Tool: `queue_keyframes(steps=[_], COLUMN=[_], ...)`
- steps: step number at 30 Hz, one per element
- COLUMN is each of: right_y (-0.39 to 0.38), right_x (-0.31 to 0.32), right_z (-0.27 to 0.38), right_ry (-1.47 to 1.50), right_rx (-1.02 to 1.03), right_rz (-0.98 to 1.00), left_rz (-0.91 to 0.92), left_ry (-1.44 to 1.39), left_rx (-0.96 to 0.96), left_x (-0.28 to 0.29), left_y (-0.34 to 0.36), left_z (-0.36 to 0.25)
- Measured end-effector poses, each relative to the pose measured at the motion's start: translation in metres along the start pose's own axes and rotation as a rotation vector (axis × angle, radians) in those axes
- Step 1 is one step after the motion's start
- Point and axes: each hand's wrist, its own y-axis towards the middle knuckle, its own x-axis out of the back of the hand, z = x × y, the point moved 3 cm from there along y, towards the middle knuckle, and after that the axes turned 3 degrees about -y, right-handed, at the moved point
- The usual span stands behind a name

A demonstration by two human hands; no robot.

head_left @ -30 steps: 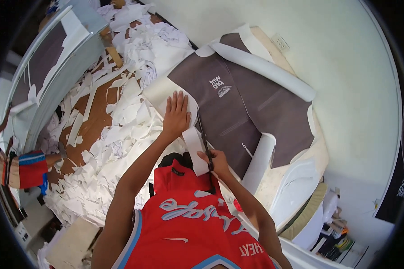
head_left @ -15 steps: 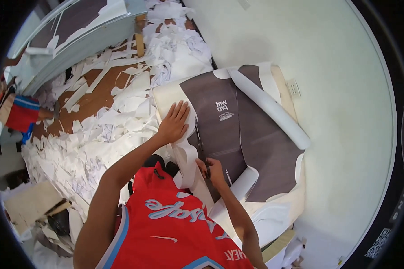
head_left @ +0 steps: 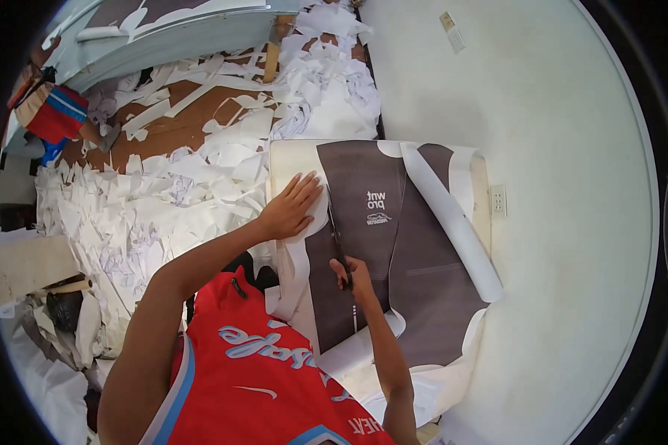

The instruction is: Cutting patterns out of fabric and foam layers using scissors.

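Observation:
My left hand [head_left: 289, 208] lies flat, fingers stretched out, on the cream paper [head_left: 289, 159] along the left side of a dark grey printed sheet [head_left: 360, 170]. My right hand [head_left: 354, 277] grips black scissors [head_left: 336, 236], their blades pointing away from me along that sheet's left part, just right of my left hand. A narrow white strip [head_left: 295, 263] hangs at the cut edge below my left hand. Rolled white paper [head_left: 456, 230] lies diagonally over the right part of the sheet, and another curled piece [head_left: 341, 354] is near my right forearm.
Heaped white offcuts [head_left: 133, 245] cover much of the brown floor [head_left: 178, 126] at left. A pale curved bench [head_left: 163, 52] stands top left, beside another person [head_left: 59, 111] in red-and-blue clothing. A white wall [head_left: 571, 185] with a socket [head_left: 498, 199] runs along the right.
My view has turned, so the sheet now appears upright and lower. My right hand with the scissors has moved a little forward along the sheet, while my left hand stays spread on the paper.

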Motion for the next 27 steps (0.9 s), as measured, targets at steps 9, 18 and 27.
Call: queue_keyframes(steps=[9, 18, 27], right_y=[0.014, 0.058, 0.101], right_x=[0.001, 0.003, -0.008], right_z=[0.012, 0.046, 0.088], right_ry=[-0.078, -0.144, -0.268], right_rx=[0.018, 0.089, 0.134], right_rz=[0.007, 0.058, 0.126], left_rz=[0.058, 0.008, 0.009], left_ry=[-0.001, 0.0, -0.011], left_rx=[-0.015, -0.032, 0.023], left_x=[-0.001, -0.002, -0.003], left_y=[0.0, -0.001, -0.002], left_z=[0.003, 0.005, 0.0])
